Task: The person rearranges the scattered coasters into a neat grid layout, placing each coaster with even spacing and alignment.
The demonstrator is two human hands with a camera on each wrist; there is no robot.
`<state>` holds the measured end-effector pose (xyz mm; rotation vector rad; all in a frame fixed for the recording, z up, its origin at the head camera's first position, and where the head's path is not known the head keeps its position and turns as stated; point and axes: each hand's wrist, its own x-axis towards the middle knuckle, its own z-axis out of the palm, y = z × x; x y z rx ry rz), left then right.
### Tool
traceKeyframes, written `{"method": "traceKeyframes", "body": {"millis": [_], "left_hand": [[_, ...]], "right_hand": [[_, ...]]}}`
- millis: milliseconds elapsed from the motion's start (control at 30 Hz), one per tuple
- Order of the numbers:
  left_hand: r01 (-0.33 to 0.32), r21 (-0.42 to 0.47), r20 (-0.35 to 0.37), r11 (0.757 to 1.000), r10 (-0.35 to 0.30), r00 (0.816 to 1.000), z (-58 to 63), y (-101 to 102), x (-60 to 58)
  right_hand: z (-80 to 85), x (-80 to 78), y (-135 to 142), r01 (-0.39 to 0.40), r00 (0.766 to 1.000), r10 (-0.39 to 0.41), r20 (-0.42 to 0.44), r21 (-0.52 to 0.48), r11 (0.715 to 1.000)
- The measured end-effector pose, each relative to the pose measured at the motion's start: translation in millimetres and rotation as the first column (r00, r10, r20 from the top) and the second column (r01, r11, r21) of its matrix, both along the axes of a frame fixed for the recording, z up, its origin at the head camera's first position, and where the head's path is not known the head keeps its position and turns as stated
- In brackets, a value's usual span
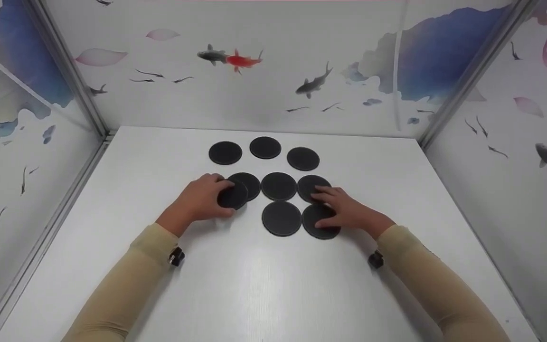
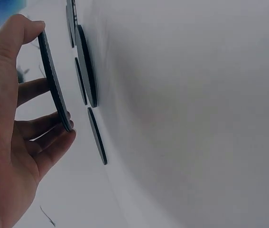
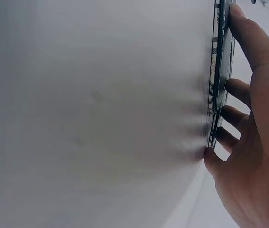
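My left hand (image 1: pixel 200 198) grips a round black coaster (image 1: pixel 232 195) by its edge, thumb on the near side and fingers on the far side. In the left wrist view the held coaster (image 2: pixel 54 81) is tilted and raised off the table. It overlaps another coaster (image 1: pixel 250 181) in the head view. My right hand (image 1: pixel 349 209) rests with fingers spread over two coasters. Its thumb lies on the near-right coaster (image 1: pixel 320 232), its fingertips on the coaster behind (image 1: pixel 306 187). In the right wrist view these fingers (image 3: pixel 238 91) touch the coasters' top side.
A middle coaster (image 1: pixel 278 186) and a front coaster (image 1: pixel 281 218) lie flat between the hands. Behind them, three more coasters (image 1: pixel 265 147) form a curved row on the white table (image 1: pixel 254 285). Printed panels (image 1: pixel 264 104) enclose the table at the back and sides.
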<state>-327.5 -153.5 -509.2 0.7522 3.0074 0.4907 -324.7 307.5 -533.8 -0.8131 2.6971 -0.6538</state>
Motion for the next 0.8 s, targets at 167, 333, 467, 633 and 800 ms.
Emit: {"method": "traceKeyframes", "body": {"millis": [167,333,467,633,800], "left_hand": [[0.023,-0.022,-0.012,0.999,-0.023,1.000,0.7,5.2,7.6],[0.037,-0.044,0.005,0.998,-0.037,0.999,1.3,11.8,14.5],[0.048,-0.065,0.024,0.997,-0.046,0.999,0.7,18.7,19.1],[0.064,-0.067,0.016,0.996,-0.063,0.998,-1.1,26.1,25.3],[0.081,-0.075,0.017,0.994,-0.080,0.997,-4.7,30.3,31.3]], "right_hand": [[-0.5,0.6,0.3,0.006,1.000,-0.006,0.011,0.004,1.000],[-0.9,0.0,0.0,0.010,1.000,-0.010,0.017,0.016,1.000],[1.5,0.5,-1.1,0.009,1.000,-0.009,0.026,0.018,1.000],[3.9,2.0,-1.9,0.018,0.999,-0.019,0.036,0.015,1.000],[2.3,0.6,-1.4,0.011,1.000,-0.011,0.028,0.021,1.000]]}}
